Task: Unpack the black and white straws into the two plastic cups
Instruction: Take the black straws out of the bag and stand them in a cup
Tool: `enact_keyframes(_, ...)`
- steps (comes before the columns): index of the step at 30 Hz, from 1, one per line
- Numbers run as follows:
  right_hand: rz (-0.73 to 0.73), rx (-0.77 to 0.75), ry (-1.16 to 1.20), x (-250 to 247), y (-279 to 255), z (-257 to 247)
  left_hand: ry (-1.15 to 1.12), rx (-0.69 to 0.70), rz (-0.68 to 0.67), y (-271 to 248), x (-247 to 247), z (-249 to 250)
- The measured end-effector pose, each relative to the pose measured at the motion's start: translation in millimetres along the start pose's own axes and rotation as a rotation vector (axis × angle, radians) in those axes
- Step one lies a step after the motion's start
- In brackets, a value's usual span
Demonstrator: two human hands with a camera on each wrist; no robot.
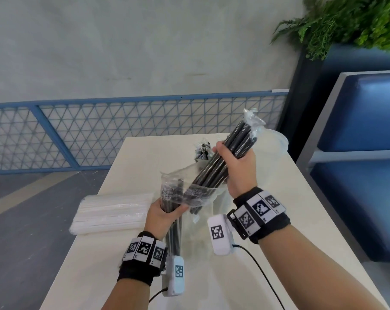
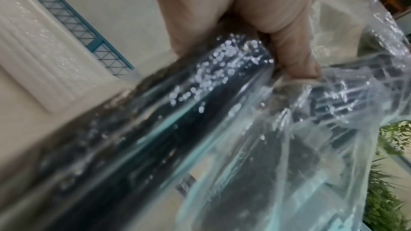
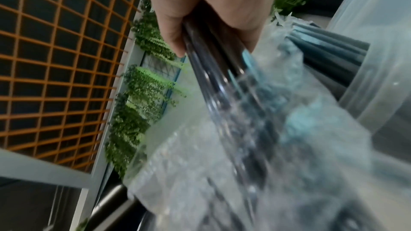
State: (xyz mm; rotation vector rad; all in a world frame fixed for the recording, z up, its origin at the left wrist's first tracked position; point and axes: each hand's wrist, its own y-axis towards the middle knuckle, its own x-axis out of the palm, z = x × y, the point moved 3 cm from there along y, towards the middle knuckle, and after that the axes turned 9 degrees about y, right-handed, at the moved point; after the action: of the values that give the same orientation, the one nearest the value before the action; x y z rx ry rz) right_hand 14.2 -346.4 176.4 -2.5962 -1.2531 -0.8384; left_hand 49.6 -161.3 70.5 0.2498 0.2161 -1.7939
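Nearest the camera, the left hand curls round the clear plastic bag together with a few black straws still inside it, thumb over the crumpled film; those straws hang toward six o'clock past the wrist. At two o'clock from it, the right hand grips a thick bundle of black straws, fingers wrapped round its middle. The bundle's lower end sits in the bag's open mouth and its upper end tilts toward one o'clock, capped by a scrap of wrap. At nine o'clock from the left hand, the pack of white straws lies flat on the table at its left edge. Farther off, at twelve o'clock, a small wrapped bunch stands up; whether it sits in a cup cannot be told. A clear plastic cup stands behind the right hand, at the table's far right.
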Motion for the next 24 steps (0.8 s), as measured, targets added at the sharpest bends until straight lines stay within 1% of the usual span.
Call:
enact_keyframes(4,0.091,-0.012,0.140,-5.5,9.1,-11.4,-0.009,-0.044,0.053,2.2,-2.5,-5.9)
enact_keyframes(6,0.134,-0.057,0.171,-11.0,15.0,-21.7,-0.040,-0.082,0.091,4.4,-5.4,-13.3)
enact_keyframes(9,0.150,-0.167,0.164,-15.4,19.2,-40.6,-0.112,-0.121,0.118,6.1,-8.0,-20.8)
enact_keyframes(12,0.210,-0.252,0.139,-19.8,22.4,-57.1,-0.170,-0.136,0.126,6.4,-9.2,-23.5)
enact_keyframes(15,0.251,-0.331,0.084,-22.4,26.1,-66.7,-0.215,-0.147,0.164,7.2,-13.3,-26.3)
enact_keyframes(17,0.245,-0.361,-0.036,-21.2,26.9,-65.5,-0.231,-0.149,0.173,6.6,-15.0,-26.2)
enact_keyframes(19,0.194,-0.375,-0.167,-17.6,26.7,-56.2,-0.230,-0.137,0.165,5.1,-14.7,-23.8)
enact_keyframes(22,0.099,-0.323,-0.288,-12.8,26.1,-31.9,-0.197,-0.089,0.141,2.2,-10.9,-13.8)
enact_keyframes(24,0.063,-0.289,-0.357,-11.0,26.3,-16.0,-0.192,-0.058,0.130,0.2,-7.8,-7.1)
